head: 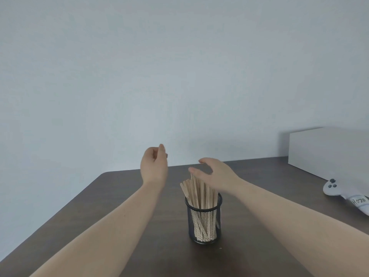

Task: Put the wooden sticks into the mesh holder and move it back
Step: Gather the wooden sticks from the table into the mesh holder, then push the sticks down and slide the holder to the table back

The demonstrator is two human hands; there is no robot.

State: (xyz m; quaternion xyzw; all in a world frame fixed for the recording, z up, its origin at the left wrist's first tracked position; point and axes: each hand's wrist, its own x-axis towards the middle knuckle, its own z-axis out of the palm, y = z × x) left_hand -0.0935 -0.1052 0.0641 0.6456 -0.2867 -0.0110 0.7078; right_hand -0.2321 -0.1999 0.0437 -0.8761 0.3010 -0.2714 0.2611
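near: dark brown wooden desk (139, 246) | black wire mesh holder (203, 222) upright mid-desk, pale flat wooden sticks (196, 193) inside | right hand (214, 173) above stick tops, grip wide, empty, likely levelling | left hand (153, 166) raised, grip loosely curled, empty

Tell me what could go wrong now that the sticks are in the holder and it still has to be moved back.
The wooden sticks stand well above the mesh holder rim, so the open right hand hovering over them might knock them askew. A push high up could tip the holder; the left hand isn't steadying it.
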